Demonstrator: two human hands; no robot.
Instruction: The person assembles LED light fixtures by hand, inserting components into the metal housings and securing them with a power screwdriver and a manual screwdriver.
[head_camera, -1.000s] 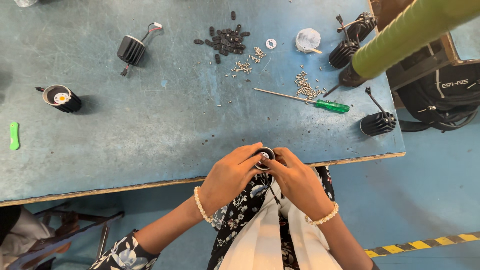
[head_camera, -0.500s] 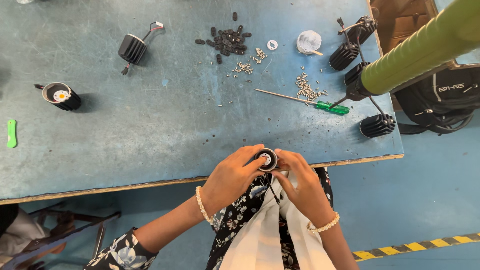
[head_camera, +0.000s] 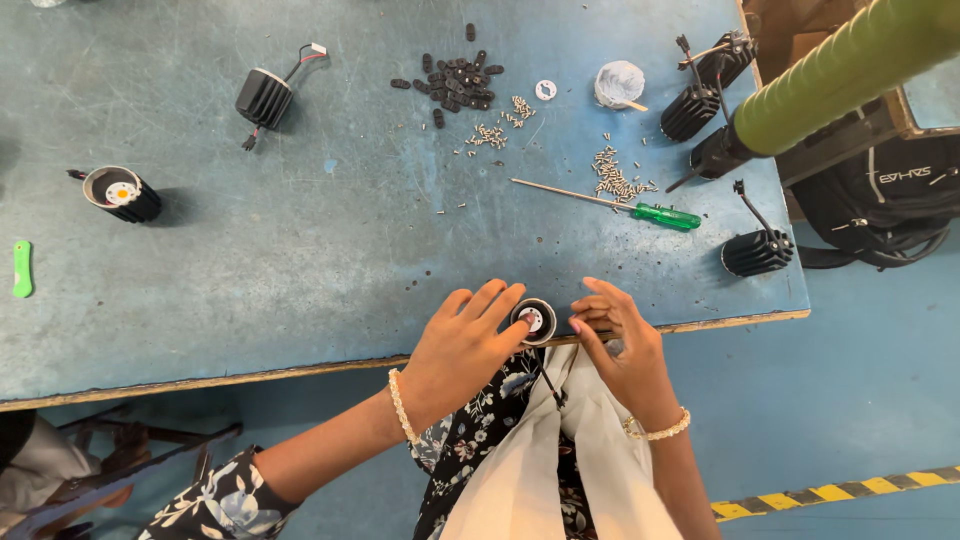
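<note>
Holding small black round lamp housing (head_camera: 533, 321) at table (head_camera: 300, 270) edge | left hand (head_camera: 462, 348) fingers grasping it | right hand (head_camera: 620, 340) fingertips pinching its rim | green screwdriver (head_camera: 640, 210) lying well apart

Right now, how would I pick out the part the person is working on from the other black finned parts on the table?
Start at the blue table and follow its near wooden edge to where the left hand and right hand meet. Between them sits a small black round housing. Unlike the other black housings farther back, it is the only one held, its open end with a white centre facing up.
</note>
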